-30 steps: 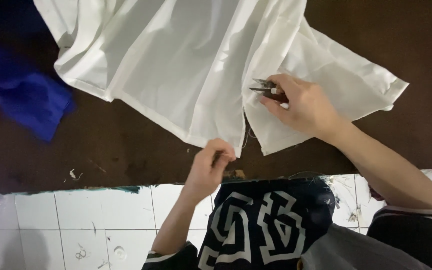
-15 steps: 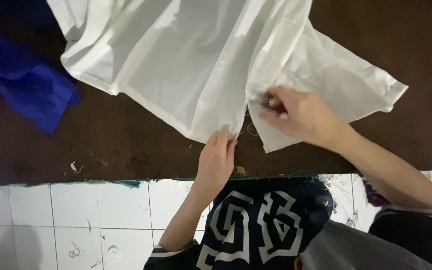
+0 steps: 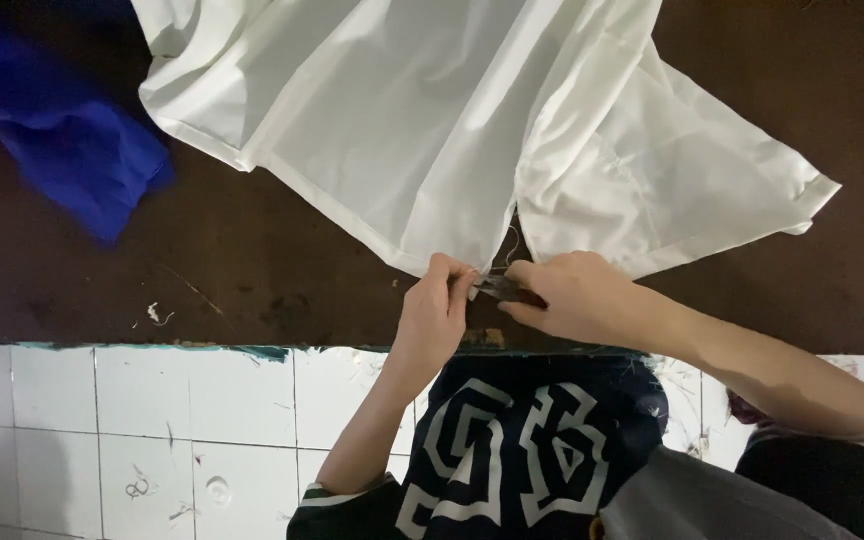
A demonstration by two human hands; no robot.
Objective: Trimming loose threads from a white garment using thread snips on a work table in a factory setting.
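Your right hand [image 3: 577, 298] is closed around small metal thread snips [image 3: 500, 288] at frame centre. Your left hand [image 3: 437, 310] pinches the hem of the white woven cloth garment [image 3: 432, 120] spread across the dark brown wooden table [image 3: 252, 270]. Blue fabric [image 3: 52, 130] lies upper left.

No packages, labels, signs or screens are anywhere in view here.
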